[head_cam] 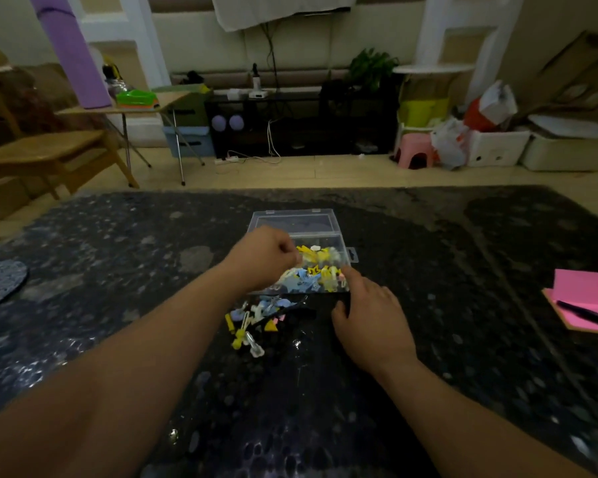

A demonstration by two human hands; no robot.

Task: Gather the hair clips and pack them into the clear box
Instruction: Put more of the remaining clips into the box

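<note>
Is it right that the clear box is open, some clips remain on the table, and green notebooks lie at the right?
Not quite: the head view shows pink notebooks, not green. The clear box is open, and clips remain on the table.

Clear glossy plastic box [328, 224]

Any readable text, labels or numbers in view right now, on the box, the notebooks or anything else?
None can be read.
Clear plastic box: no label or print visible.
Pink notebooks at the table's right edge: plain covers, no writing seen.
White storage bins on the floor: dark marks, too small and blurred to read.
</note>
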